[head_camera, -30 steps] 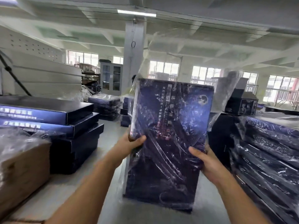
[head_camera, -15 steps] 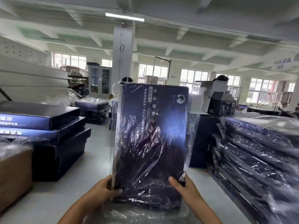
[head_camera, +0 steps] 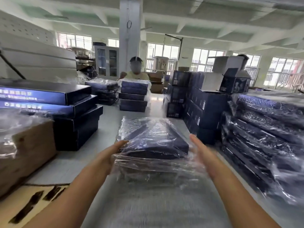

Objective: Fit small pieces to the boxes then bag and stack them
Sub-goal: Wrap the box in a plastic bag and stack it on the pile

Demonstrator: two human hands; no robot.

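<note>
Starting at the near left, a brown cardboard carton under clear plastic film (head_camera: 24, 150) sits on the pale grey worktable (head_camera: 105, 129). Just behind it is a stack of dark blue lidded boxes without bags (head_camera: 69, 111).

Right of these, the left hand (head_camera: 113, 153) holds the near left corner of the task's thing, a dark blue rectangular box in a crinkled clear plastic bag (head_camera: 153, 142). The thumb lies along the top edge. The fingers are hidden by loose plastic.

This bagged box lies flat on the table, in the middle, between the two hands. Spare bag bunches at its near end.

The right hand (head_camera: 202, 155) is at the box's near right side. Its fingers are straight and close together, palm facing the box. It is blurred, and it meets the loose plastic. Whether it touches the box itself cannot be told.

At the far end of the table, beyond the box, is a smaller pile of bagged blue boxes (head_camera: 133, 96) with a seated person (head_camera: 136, 71) behind it. Along the right edge stands a tall stack of bagged dark blue boxes (head_camera: 263, 137).
</note>
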